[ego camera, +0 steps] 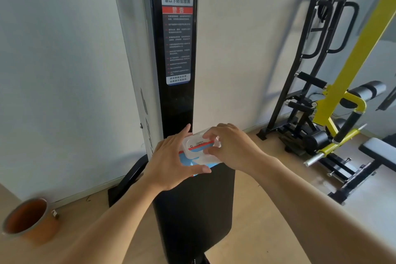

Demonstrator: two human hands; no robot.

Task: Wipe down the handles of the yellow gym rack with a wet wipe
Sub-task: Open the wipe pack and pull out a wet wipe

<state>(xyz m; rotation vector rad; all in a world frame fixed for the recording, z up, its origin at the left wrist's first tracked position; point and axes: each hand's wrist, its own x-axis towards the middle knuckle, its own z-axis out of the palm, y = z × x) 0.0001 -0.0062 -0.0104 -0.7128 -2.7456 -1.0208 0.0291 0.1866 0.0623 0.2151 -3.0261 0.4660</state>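
From the head view, much of the wet-wipe pack (198, 152) is covered by the two hands, so only its clear plastic lid and a strip of blue and red wrapper show; whether the lid is lifted or flat is hard to make out. The pack rests at the far end of a black padded bench (192, 210), against the foot of a tall black machine column (175, 49) whose warning label (177, 36) is too blurred to read. The left hand (171, 163) lies at 9 o'clock of the pack, fingers spread and fairly straight along its far side, thumb stretched under the near edge, bracing it. The right hand (231, 148) comes in from 3 o'clock, fingers curled, pinching the lid's edge. The yellow gym rack (351, 83) stands at 2 o'clock, well apart from the hands, its upper beam cut off by the frame. An orange bucket (27, 218) sits at 8 o'clock.
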